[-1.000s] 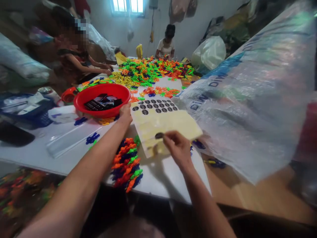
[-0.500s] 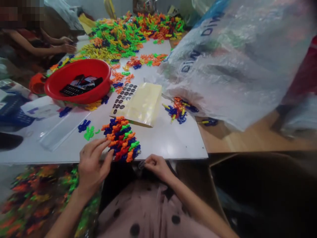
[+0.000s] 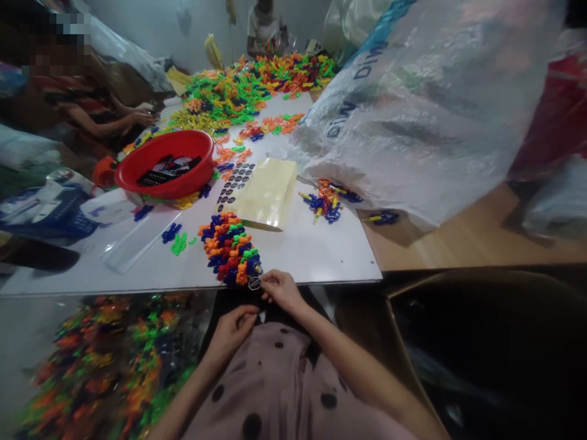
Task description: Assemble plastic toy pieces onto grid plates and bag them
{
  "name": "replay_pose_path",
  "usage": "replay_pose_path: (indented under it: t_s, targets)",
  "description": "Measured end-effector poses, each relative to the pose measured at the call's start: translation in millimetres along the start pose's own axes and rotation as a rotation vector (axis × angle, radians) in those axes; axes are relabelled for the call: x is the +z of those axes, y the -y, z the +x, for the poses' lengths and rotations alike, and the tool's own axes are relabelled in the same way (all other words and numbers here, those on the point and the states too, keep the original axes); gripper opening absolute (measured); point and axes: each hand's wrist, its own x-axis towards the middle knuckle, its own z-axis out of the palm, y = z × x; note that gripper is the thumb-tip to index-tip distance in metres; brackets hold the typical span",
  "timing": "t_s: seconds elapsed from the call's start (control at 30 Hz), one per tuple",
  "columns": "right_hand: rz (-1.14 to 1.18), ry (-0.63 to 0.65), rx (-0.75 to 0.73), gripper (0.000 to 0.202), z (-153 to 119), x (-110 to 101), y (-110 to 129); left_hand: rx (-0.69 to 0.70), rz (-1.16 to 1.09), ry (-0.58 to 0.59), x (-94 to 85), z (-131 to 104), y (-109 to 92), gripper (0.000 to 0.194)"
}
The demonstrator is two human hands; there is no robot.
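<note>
My right hand is at the table's front edge, thumb and forefinger pinched on a round dark sticker. Right behind that sticker stands a tight bundle of small plastic figures in orange, blue, red and green. My left hand is below the edge, over the lap. Its fingers are drawn together, and whatever they may hold is too small to make out. Beyond the bundle lies a sticker sheet, its yellowish backing bare on the right and rows of round black stickers on the left.
A red basin with dark printed cards stands at the left. Loose figures are heaped at the back. A large white plastic sack leans at the right. Bagged figures lie below the table. Co-workers sit left and at the far end.
My left hand has left the bundle and dropped toward the lap, near my right hand. My right hand has risen slightly, bringing the round sticker up beside the bundle. The view has tilted.
</note>
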Motion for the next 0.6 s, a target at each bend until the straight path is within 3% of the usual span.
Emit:
replay_pose_path:
  t_s: [0.2, 0.6]
  targets:
    - [0.020, -0.052, -0.019, 0.012, 6.9, 5.7, -2.4, 0.075, 0.021, -0.071, 8.6, 14.3, -13.6, 0.040]
    - [-0.077, -0.095, 0.015, 0.009, 13.3, 8.1, 2.8, 0.068, 0.173, -0.173, 11.4, 23.1, -24.6, 0.033]
